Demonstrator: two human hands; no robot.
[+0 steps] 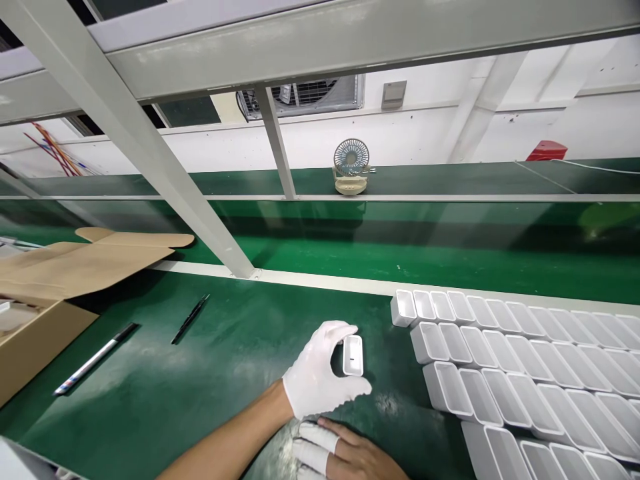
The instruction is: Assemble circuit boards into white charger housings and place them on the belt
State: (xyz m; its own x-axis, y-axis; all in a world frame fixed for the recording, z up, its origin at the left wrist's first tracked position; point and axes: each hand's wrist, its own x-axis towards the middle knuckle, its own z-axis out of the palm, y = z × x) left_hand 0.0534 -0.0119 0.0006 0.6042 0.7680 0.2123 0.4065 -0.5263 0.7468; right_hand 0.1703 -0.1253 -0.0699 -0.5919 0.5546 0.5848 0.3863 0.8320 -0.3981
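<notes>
My left hand (325, 373), in a white glove, is curved in a C shape around a small white rectangular plastic box (353, 363). Its thumb and fingers are spread apart at the two ends of the box, with a gap showing towards the palm; whether a fingertip touches it is hard to see. A small dark spot shows inside the box. Just below, my right hand (350, 457) lies with fingers stretched to the left over the green table, white covers on several of them. It holds nothing that I can see, and the bottom frame edge cuts it off.
Rows of white open plastic boxes (480, 347) fill the right side. A black pen (191, 319) and a silver marker-like pen (95, 360) lie to the left, near an open cardboard box (45, 347). A slanted metal post (165, 160) meets the table's back rail. A small fan (351, 160) stands behind.
</notes>
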